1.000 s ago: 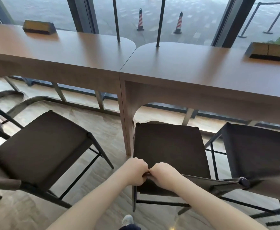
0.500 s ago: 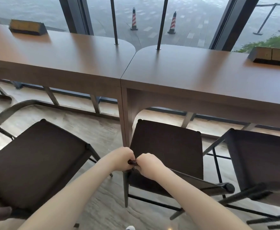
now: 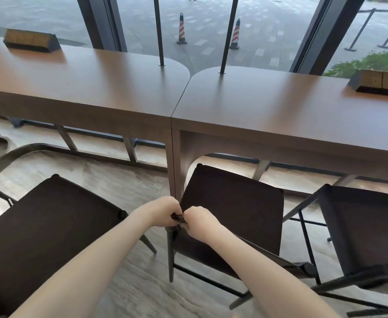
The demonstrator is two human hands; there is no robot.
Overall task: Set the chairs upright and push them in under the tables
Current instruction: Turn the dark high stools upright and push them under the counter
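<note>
Where both hands, left (image 3: 163, 213) and right (image 3: 198, 222), clamp the chair (image 3: 232, 214), their fingers hide its corner.

Both bare arms reach forward, left hand (image 3: 163, 213) and right hand (image 3: 198, 222) fisted side by side.

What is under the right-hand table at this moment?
Under the right table, only the front edge of the middle chair's seat reaches in; both hands grip its backrest corner. The tabletop hides whatever lies deeper, below its far part.
</note>
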